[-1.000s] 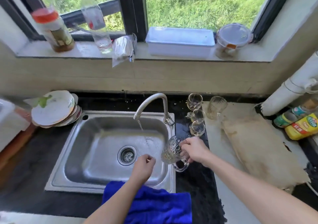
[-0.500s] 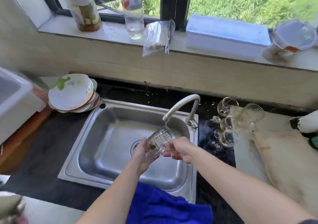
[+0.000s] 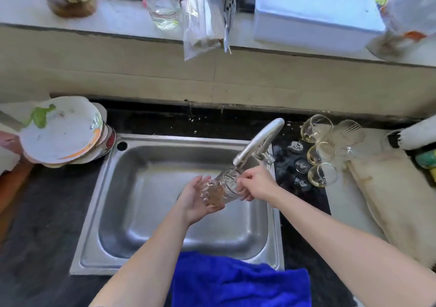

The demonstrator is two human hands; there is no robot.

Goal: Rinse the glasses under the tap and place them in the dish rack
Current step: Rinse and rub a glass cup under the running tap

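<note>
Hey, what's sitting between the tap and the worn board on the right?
A cluster of small glasses on the dark counter, seen in the head view.

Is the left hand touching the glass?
Touching. The head view shows the base of the glass resting against the palm and fingers of the left hand, with no gap between them.

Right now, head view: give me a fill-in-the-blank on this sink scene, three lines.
1. The right hand grips the glass, tilted under the ____.
2. The towel over the front rim of the sink is ____.
3. The stacked plates sit to the sink's ____.
Missing: tap; blue; left.
</note>
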